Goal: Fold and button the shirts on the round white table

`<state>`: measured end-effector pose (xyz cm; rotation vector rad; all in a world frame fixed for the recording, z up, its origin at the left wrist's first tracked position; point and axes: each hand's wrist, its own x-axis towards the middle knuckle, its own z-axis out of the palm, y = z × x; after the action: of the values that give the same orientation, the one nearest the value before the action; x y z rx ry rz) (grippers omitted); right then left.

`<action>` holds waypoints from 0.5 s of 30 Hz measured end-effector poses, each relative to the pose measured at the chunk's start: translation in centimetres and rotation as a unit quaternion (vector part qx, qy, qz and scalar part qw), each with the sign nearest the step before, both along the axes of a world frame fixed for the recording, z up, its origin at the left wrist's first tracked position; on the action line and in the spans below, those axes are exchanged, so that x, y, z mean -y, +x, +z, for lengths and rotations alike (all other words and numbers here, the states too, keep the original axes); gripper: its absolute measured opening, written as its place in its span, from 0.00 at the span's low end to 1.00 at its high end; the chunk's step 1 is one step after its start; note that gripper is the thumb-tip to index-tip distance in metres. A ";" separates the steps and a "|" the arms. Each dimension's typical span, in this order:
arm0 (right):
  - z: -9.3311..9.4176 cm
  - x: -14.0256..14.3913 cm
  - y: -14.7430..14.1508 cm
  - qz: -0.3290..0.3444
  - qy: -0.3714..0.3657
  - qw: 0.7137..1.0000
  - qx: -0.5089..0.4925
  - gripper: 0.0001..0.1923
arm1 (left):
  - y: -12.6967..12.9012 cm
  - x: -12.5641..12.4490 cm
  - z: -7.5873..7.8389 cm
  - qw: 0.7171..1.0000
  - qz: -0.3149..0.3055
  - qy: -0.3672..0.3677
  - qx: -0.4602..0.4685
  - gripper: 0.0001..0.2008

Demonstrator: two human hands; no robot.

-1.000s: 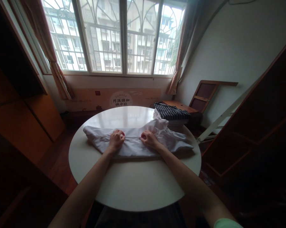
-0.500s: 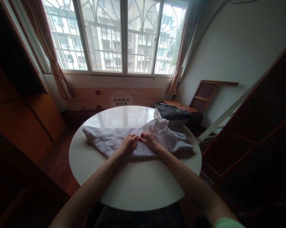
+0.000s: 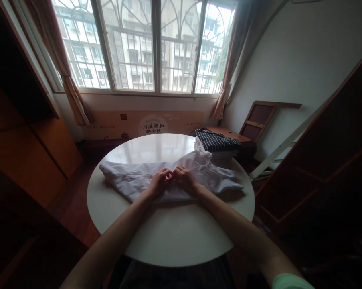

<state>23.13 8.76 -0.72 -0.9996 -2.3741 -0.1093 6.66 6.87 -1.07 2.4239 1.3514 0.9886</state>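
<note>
A white shirt [image 3: 129, 180] lies across the round white table [image 3: 174, 237], its cloth wrinkled and a sleeve-like part spread to the right. My left hand [image 3: 159, 181] rests on the middle of the shirt, fingers curled and pinching the cloth along a seam-like line. Close against it, my right hand [image 3: 184, 177] is closed on the same strip of cloth, and the fingertips of both hands almost meet. What small detail lies between the fingertips is too small to make out.
Folded clothes with a black-and-white striped garment [image 3: 218, 140] on top are stacked at the table's back right edge. Behind them stands a wooden chair [image 3: 255, 124]. A printed cardboard box [image 3: 108, 124] sits below the window, and a dark wooden panel [image 3: 313, 168] leans at right.
Both hands have drawn slightly closer together and a little left. The shirt has shifted slightly left with them, its left end most of all.
</note>
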 end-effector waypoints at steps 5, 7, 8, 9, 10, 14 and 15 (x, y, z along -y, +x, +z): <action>0.0 -0.2 0.2 0.022 -0.092 0.994 -0.058 0.03 | 0.0 -0.4 -0.2 1.000 -0.007 -0.012 -0.004 0.07; 0.2 -0.4 0.3 0.040 -0.136 0.987 -0.080 0.04 | 0.0 -0.6 -0.3 1.000 -0.007 -0.022 -0.008 0.08; 0.3 -0.4 0.3 0.046 -0.155 0.983 -0.087 0.05 | 0.0 -0.7 -0.3 1.000 -0.005 -0.026 -0.010 0.08; 0.4 -0.4 0.3 0.048 -0.169 0.980 -0.094 0.06 | 0.0 -0.8 -0.4 0.999 -0.001 -0.029 -0.013 0.07; 0.5 -0.4 0.3 0.045 -0.177 0.978 -0.100 0.07 | 0.0 -0.9 -0.5 0.999 0.001 -0.031 -0.016 0.07; 0.5 -0.3 0.0 0.035 -0.182 0.976 -0.114 0.09 | -0.1 -1.4 -0.7 0.999 -0.012 -0.033 -0.040 0.07; 0.5 -0.3 0.0 0.035 -0.181 0.976 -0.115 0.09 | -0.2 -1.6 -0.7 0.998 -0.017 -0.035 -0.047 0.07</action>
<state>23.11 9.06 -0.26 -1.0255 -2.2525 0.4578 6.48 8.46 -1.76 2.4614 1.3460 0.8148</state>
